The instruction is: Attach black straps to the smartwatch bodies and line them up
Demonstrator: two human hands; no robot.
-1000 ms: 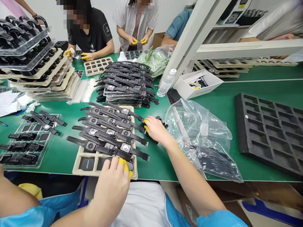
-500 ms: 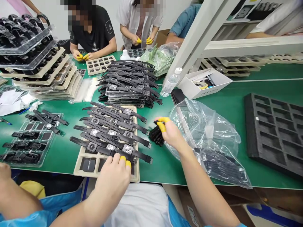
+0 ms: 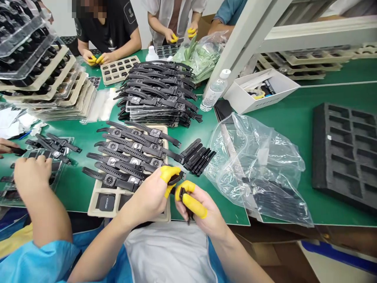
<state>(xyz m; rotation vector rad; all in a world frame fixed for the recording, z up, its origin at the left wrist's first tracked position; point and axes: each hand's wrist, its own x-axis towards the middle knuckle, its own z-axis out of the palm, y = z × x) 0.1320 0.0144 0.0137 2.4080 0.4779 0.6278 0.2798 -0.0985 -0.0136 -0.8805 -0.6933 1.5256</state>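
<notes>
My left hand (image 3: 153, 192), with yellow finger cots, pinches a dark smartwatch case (image 3: 176, 179) above the front of the beige tray (image 3: 92, 204). Close against it, my right hand (image 3: 202, 206) grips a black watch strap (image 3: 189, 216), partly hidden by yellow-covered fingers. Whether case and strap are joined I cannot tell. Rows of smartwatches with black straps (image 3: 134, 153) lie across the tray, most with their round sensors up. One dark square piece (image 3: 106, 202) sits in a front-left compartment. Right of the tray lies a small pile of loose straps (image 3: 200, 159).
A clear plastic bag (image 3: 262, 157) holding straps lies to the right, near a black foam tray (image 3: 344, 149). Behind stand stacked watches (image 3: 159, 90), a bottle (image 3: 216, 90) and a white box (image 3: 262, 92). A co-worker's hand (image 3: 32, 173) works at the left; others sit opposite.
My left hand has lifted from the tray's front with a smartwatch case. My right hand has come from the strap pile with a strap, and both hands now meet.
</notes>
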